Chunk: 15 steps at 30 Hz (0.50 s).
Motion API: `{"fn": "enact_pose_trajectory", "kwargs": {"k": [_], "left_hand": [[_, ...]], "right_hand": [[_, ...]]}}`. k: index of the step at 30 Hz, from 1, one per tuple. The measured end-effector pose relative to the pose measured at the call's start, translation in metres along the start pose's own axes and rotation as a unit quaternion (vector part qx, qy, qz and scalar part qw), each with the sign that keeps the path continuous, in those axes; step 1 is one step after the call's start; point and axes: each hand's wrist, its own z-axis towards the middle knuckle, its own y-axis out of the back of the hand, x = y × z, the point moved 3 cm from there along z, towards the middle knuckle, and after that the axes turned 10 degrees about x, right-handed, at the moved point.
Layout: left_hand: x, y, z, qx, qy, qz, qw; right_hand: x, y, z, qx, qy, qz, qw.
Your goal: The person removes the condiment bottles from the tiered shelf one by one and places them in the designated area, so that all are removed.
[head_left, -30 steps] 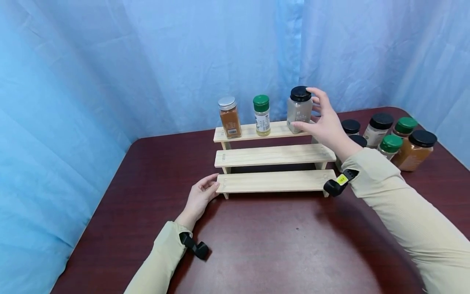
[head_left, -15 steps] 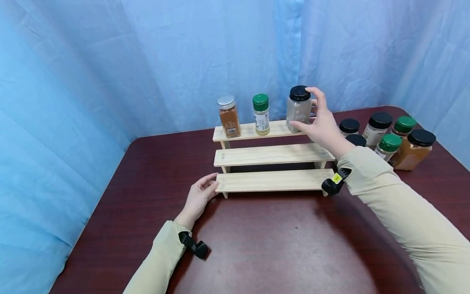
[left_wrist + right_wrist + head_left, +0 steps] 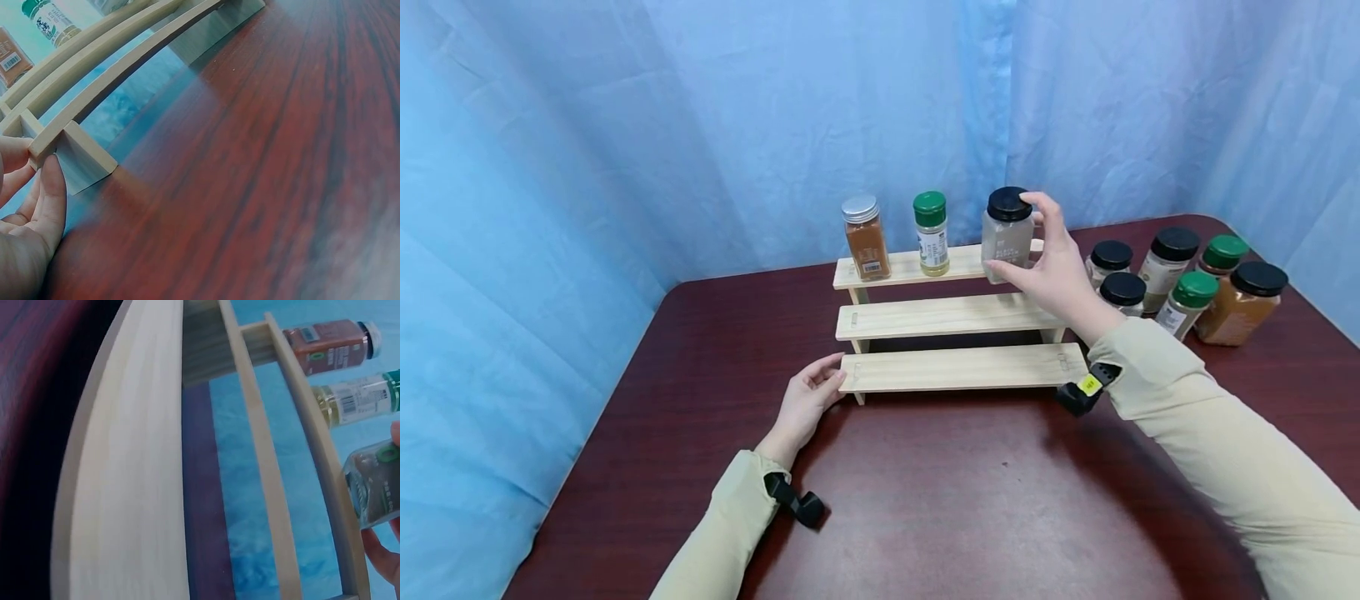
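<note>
A three-tier wooden spice rack (image 3: 962,368) stands on the table. My left hand (image 3: 802,408) pinches the left end of its lowest shelf, thumb and fingers at the corner in the left wrist view. My right hand (image 3: 1062,271) grips a clear spice jar (image 3: 1006,242) with a black lid and grey contents, thumb low on its front and a finger at the lid. The jar is upright at the right part of the top shelf, its base overlapping the front edge; whether it touches the wood I cannot tell. A silver-lidded jar (image 3: 868,248) and a green-capped bottle (image 3: 932,237) stand on that shelf.
Right of the rack, several jars stand together, among them a black-lidded orange-brown jar (image 3: 1236,308) and a green-lidded jar (image 3: 1187,302). My right forearm passes in front of them. A blue curtain (image 3: 820,125) hangs behind the dark red table (image 3: 940,500).
The black-lidded jar in my right hand has moved slightly down and toward me, from over the top shelf to its front edge. My left hand keeps its place on the rack.
</note>
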Motion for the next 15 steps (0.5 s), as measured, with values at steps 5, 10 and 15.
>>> {"fn": "enact_pose_trajectory", "kwargs": {"k": [5, 10, 15], "left_hand": [[0.000, 0.001, 0.000, 0.008, -0.002, 0.000, 1.0000], [0.000, 0.002, 0.000, 0.008, 0.000, -0.007, 0.9999], [0.000, 0.002, 0.000, 0.009, 0.001, -0.005, 0.9999]], "right_hand": [[0.002, -0.002, -0.007, -0.009, 0.011, 0.036, 0.9992], [0.003, -0.002, -0.020, -0.022, 0.026, 0.062, 0.9975], [0.003, -0.002, -0.035, -0.020, 0.019, 0.066, 0.9974]]}}
